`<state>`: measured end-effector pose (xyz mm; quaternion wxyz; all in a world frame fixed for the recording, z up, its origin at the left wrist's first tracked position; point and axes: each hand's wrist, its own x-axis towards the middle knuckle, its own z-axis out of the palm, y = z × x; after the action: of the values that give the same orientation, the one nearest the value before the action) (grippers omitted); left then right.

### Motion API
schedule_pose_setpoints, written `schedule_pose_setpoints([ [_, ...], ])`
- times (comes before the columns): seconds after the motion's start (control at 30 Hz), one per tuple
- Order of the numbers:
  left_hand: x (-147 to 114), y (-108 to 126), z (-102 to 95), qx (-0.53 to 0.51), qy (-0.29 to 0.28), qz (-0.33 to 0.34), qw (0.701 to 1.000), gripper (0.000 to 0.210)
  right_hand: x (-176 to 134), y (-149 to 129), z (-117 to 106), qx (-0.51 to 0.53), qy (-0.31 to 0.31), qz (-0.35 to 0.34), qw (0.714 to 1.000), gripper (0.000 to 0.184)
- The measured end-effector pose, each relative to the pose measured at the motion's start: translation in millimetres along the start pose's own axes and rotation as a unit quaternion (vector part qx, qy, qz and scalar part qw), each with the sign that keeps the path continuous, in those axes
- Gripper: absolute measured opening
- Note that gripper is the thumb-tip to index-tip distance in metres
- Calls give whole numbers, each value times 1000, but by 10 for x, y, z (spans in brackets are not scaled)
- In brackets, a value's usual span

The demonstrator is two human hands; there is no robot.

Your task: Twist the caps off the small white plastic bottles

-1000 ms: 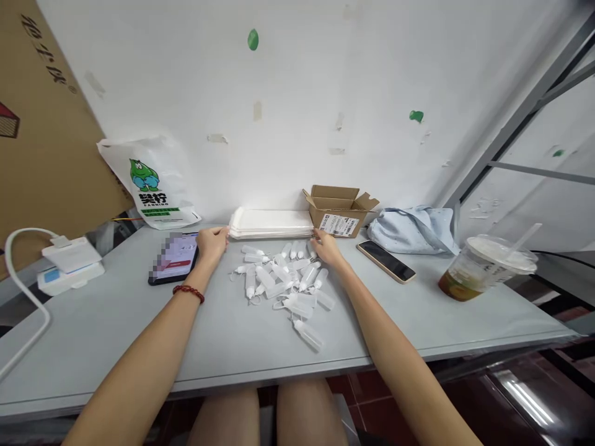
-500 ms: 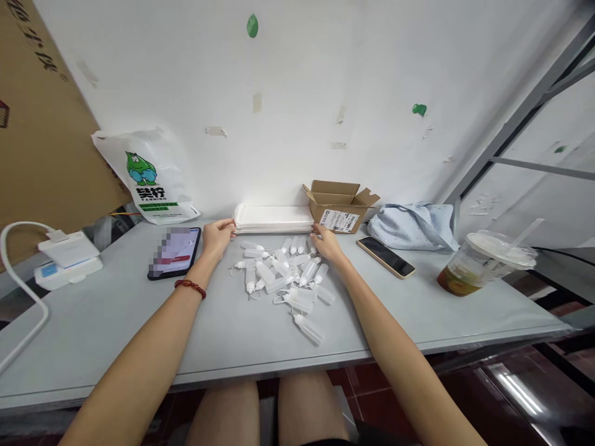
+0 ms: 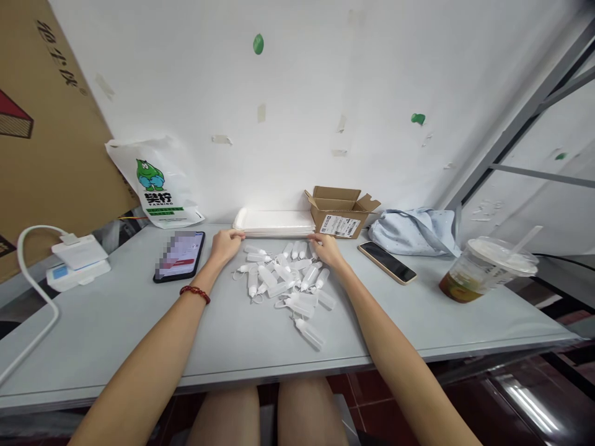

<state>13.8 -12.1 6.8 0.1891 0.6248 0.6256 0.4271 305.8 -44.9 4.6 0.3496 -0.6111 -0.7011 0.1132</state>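
A low stack of flat white sheets or bags [image 3: 279, 220] lies against the wall at the back of the table; its exact material is hard to make out. At its front left corner, my left hand [image 3: 227, 244] has its fingers closed on the edge. My right hand [image 3: 326, 248] pinches the front right corner, close to a small cardboard box. Between my forearms, just in front of the stack, several small translucent squeeze bottles [image 3: 304, 305] are spread in a loose pile, some with looped cap straps.
Left of me are a phone [image 3: 180, 255], a white charger with cable [image 3: 79, 260] and a white printed bag [image 3: 160, 186]. The open cardboard box [image 3: 339, 217], a second phone [image 3: 387, 262], a light blue cloth bag [image 3: 413, 232] and a drink cup [image 3: 483, 269] stand right.
My left fingertips have slid slightly inward, from the stack's left end to its front edge. My right fingertips also sit a little farther in. The view has shifted slightly; the bottles lie unchanged.
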Motion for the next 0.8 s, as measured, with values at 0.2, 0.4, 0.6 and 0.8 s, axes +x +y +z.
schedule_pose_setpoints([
  [0.2, -12, 7, -32, 16, -14, 6, 1000, 28, -3, 8, 1, 9, -10, 4, 1000, 35],
  [0.4, -21, -33, -14, -17, -31, 19, 999, 28, -15, 16, -23, 21, -3, 8, 1000, 35],
  [0.6, 37, -113, 117, -95, -66, 23, 993, 32, 13, 64, 18, 42, -1, -3, 999, 34],
  [0.8, 81, -137, 160, -114, -74, 9, 991, 37, 103, 182, 78, 67, 9, -15, 998, 41],
])
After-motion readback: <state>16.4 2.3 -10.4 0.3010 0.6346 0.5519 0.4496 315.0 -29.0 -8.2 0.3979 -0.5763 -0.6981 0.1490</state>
